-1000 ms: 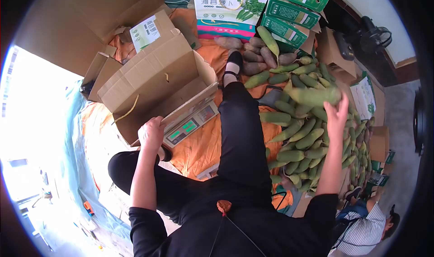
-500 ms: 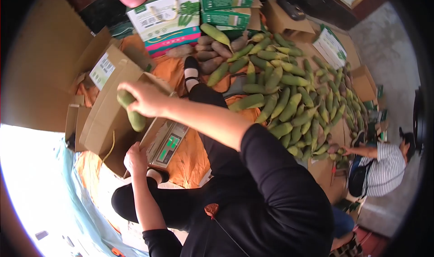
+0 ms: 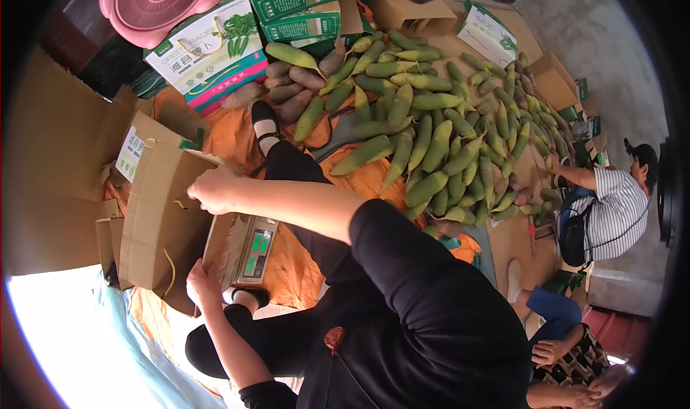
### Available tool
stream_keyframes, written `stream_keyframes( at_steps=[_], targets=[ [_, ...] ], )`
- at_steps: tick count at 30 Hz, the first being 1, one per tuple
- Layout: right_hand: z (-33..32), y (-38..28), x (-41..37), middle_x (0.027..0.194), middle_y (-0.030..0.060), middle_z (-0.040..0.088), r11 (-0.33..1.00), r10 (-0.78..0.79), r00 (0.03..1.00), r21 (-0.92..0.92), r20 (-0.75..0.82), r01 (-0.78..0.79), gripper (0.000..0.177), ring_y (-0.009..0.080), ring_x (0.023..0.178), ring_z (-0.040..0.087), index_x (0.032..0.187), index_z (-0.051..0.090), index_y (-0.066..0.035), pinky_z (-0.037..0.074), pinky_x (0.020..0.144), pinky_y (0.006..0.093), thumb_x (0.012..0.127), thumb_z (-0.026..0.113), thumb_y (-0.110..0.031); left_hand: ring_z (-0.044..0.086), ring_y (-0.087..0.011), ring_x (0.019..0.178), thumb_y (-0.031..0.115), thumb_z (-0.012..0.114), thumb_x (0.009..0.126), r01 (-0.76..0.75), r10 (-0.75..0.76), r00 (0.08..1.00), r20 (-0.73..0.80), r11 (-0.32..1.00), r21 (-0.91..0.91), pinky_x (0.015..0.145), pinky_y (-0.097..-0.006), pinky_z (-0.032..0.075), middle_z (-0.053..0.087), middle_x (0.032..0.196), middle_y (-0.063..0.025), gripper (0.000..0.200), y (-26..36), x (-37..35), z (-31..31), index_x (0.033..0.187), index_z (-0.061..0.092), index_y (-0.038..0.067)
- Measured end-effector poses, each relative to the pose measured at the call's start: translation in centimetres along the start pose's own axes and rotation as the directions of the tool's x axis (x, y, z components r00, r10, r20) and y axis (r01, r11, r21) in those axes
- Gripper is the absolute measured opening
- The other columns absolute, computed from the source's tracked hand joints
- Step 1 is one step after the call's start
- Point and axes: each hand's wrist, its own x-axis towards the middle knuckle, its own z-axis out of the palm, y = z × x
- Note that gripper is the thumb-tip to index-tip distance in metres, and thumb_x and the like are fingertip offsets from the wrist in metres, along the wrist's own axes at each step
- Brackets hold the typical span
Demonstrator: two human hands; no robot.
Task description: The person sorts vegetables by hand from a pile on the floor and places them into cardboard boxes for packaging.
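Note:
A tall brown cardboard box stands open in front of me, with a yellow cord handle on its side. My left hand is closed on the edge of the box's near flap. Over the far end of that same side, my right hand has its fingers curled at the box's rim; what lies under them is partly hidden. No radish shows in either hand. A scale with green lit digits sits right beside the box. The inside of the box is dark and mostly hidden.
A large heap of green radishes spreads to the right, with reddish radishes at its near end. Printed cartons and a pink fan stand at the back. A person in a striped shirt crouches far right; another person's hands show below.
The green radish that was in my right hand is out of sight, and that hand has lowered to the box's rim. My left hand stays on the flap. The view has shifted.

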Motion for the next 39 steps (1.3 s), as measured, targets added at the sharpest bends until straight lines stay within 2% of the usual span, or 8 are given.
stream_keyframes(
  at_steps=[4, 6, 8, 13, 18, 26, 30, 39],
  targets=[
    [-5.0, 4.0, -6.1, 0.092, 0.013, 0.065, 0.933, -0.061, 0.832, 0.265, -0.551, 0.243, 0.021, 0.0309, 0.087, 0.062, 0.098, 0.065, -0.009, 0.048, 0.077, 0.0432, 0.078, 0.066, -0.017, 0.061, -0.0375, 0.075, 0.015, 0.06, 0.075, 0.007, -0.007, 1.0, 0.018, 1.0, -0.002, 0.065, -0.0424, 0.048, 0.063, 0.078, -0.0193, 0.015, -0.1, -0.1, 0.3, 0.085, 0.061, 0.003],
    [-6.2, 9.1, -9.0, 0.089, 0.0136, 0.065, 0.939, 0.142, 0.758, 0.328, -0.636, 0.099, 0.017, 0.0294, 0.082, 0.063, 0.093, 0.066, -0.008, 0.05, 0.072, 0.0394, 0.079, 0.065, -0.017, 0.061, -0.0374, 0.074, 0.014, 0.06, 0.075, 0.007, -0.007, 1.0, 0.016, 1.0, 0.004, 0.065, -0.0423, 0.048, 0.063, 0.078, -0.0192, 0.015, -0.1, -0.2, 0.1, 0.085, 0.062, 0.004],
    [-5.9, 15.2, -13.1, 0.089, 0.0109, 0.066, 0.916, 0.384, 0.677, 0.354, -0.628, -0.191, 0.018, 0.0269, 0.083, 0.064, 0.096, 0.065, -0.008, 0.049, 0.073, 0.0363, 0.081, 0.065, -0.019, 0.061, -0.0372, 0.074, 0.013, 0.061, 0.074, 0.013, -0.013, 1.0, -0.004, 1.0, -0.007, 0.065, -0.0422, 0.048, 0.063, 0.078, -0.019, 0.015, 0.3, -0.2, 0.1, 0.086, 0.062, 0.003],
    [-0.4, 29.7, -25.5, 0.104, 0.0157, 0.064, 0.474, 0.866, 0.367, 0.325, -0.338, -0.819, 0.031, 0.0317, 0.101, 0.059, 0.107, 0.062, -0.009, 0.047, 0.085, 0.0405, 0.078, 0.062, -0.019, 0.061, -0.0374, 0.074, 0.014, 0.061, 0.075, -0.001, 0.001, 1.0, 0.011, 1.0, -0.025, 0.066, -0.0418, 0.048, 0.063, 0.078, -0.0189, 0.016, -0.3, -0.1, 0.4, 0.086, 0.062, 0.003],
    [4.5, 36.7, -31.9, 0.108, 0.0189, 0.062, 0.346, 0.875, 0.221, 0.238, -0.43, -0.908, 0.046, 0.036, 0.105, 0.056, 0.116, 0.056, -0.006, 0.046, 0.088, 0.0439, 0.074, 0.066, -0.02, 0.061, -0.0377, 0.074, 0.015, 0.061, 0.076, 0.006, -0.007, 1.0, -0.009, 1.0, -0.022, 0.066, -0.0419, 0.047, 0.062, 0.077, -0.0191, 0.015, -0.2, 0.0, 0.7, 0.086, 0.061, 0.003],
    [9.3, 44.7, -32.6, 0.123, 0.0186, 0.051, 0.703, 0.702, 0.566, 0.299, -0.432, -0.645, 0.068, 0.0373, 0.116, 0.047, 0.126, 0.045, -0.006, 0.041, 0.096, 0.045, 0.065, 0.074, -0.017, 0.061, -0.0324, 0.08, 0.016, 0.061, 0.078, 0.106, -0.105, 0.994, -0.013, 0.989, 0.104, 0.07, -0.0392, 0.048, 0.063, 0.085, -0.0111, 0.013, 1.0, -0.5, -0.1, 0.088, 0.063, 0.008],
    [9.1, 44.3, -32.1, 0.113, 0.0192, 0.053, 0.48, 0.833, 0.417, 0.1, -0.363, -0.871, 0.069, 0.0378, 0.108, 0.052, 0.124, 0.048, -0.007, 0.044, 0.091, 0.0437, 0.062, 0.075, -0.018, 0.062, -0.0291, 0.081, 0.016, 0.063, 0.078, 0.12, -0.119, 0.993, -0.006, 0.991, 0.064, 0.071, -0.0365, 0.049, 0.063, 0.084, -0.0087, 0.012, 0.7, -0.4, 0.3, 0.088, 0.065, 0.01],
    [7.1, 38.5, -33.4, 0.112, 0.0164, 0.053, 0.596, 0.762, 0.534, 0.074, -0.366, -0.799, 0.053, 0.0384, 0.101, 0.054, 0.112, 0.053, -0.01, 0.045, 0.086, 0.044, 0.065, 0.076, -0.014, 0.062, -0.0293, 0.081, 0.014, 0.063, 0.078, 0.081, -0.08, 0.996, -0.031, 0.996, 0.046, 0.071, -0.037, 0.05, 0.063, 0.083, -0.0084, 0.012, 1.2, -0.9, 0.2, 0.088, 0.066, 0.01]
  ],
)
